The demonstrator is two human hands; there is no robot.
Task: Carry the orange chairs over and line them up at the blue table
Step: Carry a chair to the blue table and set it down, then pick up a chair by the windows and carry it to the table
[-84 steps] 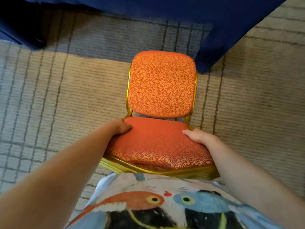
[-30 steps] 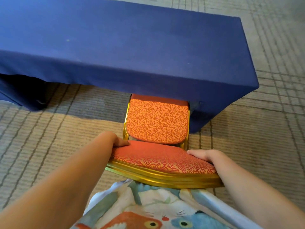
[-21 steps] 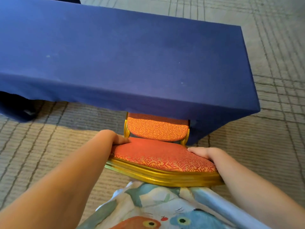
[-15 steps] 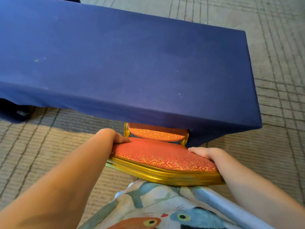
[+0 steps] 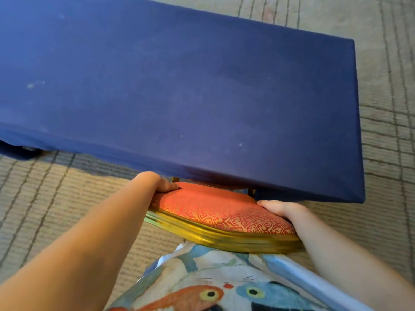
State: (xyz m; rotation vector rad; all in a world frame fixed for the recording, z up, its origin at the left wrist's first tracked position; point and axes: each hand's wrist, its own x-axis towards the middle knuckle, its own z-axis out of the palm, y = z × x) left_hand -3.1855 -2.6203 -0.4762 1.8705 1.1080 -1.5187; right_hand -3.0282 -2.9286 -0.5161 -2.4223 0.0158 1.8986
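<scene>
An orange chair (image 5: pixel 215 209) with a gold metal frame stands right in front of me, its backrest top facing me. My left hand (image 5: pixel 157 184) grips the left end of the backrest top, thumb on the cushion. On the right end, my right hand (image 5: pixel 280 209) grips it the same way. The chair's seat is hidden beneath the blue table (image 5: pixel 179 90), whose cloth-covered top fills most of the view. The table's near edge overhangs the chair just beyond my hands.
Beige carpet (image 5: pixel 45 198) with dark grid lines surrounds the table on the left, right and far side. The table's right end (image 5: pixel 359 131) stops just right of the chair. My patterned shirt (image 5: pixel 224 283) fills the bottom of the view.
The chair has slid forward under the table; the seat, visible earlier, is now hidden by the blue cloth. Both hands kept their grip on the backrest top throughout.
</scene>
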